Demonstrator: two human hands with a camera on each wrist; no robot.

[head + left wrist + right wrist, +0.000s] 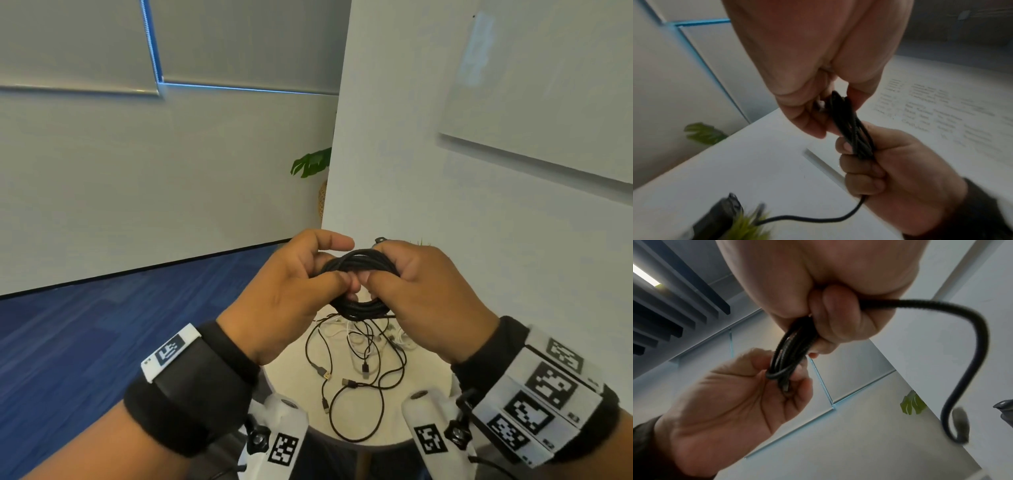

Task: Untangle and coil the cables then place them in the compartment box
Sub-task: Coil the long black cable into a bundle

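round white table (428,370) under tangled cables (356,363); both hands clamp a coiled cable (359,260).

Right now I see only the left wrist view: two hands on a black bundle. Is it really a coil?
Observer: Yes. In the head view the black braided cable coil forms round loops, gripped by the left hand and the right hand.
Operator: Are other cables left?
Observer: Yes, thin black and white tangled cables lie on the round white table below.
Operator: Is the box there?
Observer: No compartment box shows in any view.
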